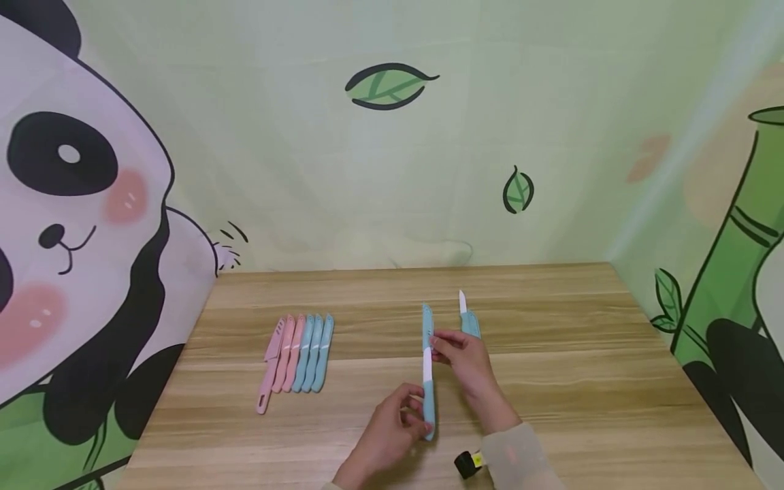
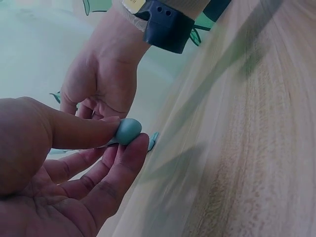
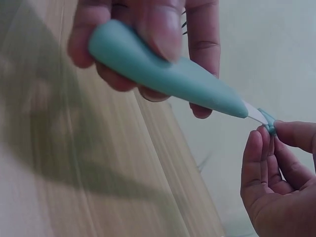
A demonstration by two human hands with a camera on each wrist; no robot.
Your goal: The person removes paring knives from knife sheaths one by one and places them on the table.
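Note:
Over the table, a knife with a blue handle (image 1: 429,405) is held by its handle end between the thumb and fingers of my left hand (image 1: 387,425). My right hand (image 1: 468,364) pinches the blue sheath (image 1: 427,320) at the blade end. Between handle and sheath a stretch of white blade (image 1: 427,365) shows bare; the tip is inside the sheath. In the right wrist view the handle (image 3: 168,76) lies large in front of the left-hand fingers, and the sheath (image 3: 268,123) is between the right thumb and fingers.
Beyond my right hand lies another knife with a bare white blade (image 1: 462,301) beside a blue piece (image 1: 470,322); the hand partly hides them. A row of several sheathed knives lies left: pink ones (image 1: 284,361) and blue ones (image 1: 315,357). The wooden table (image 1: 551,408) meets a printed cloth (image 1: 392,204).

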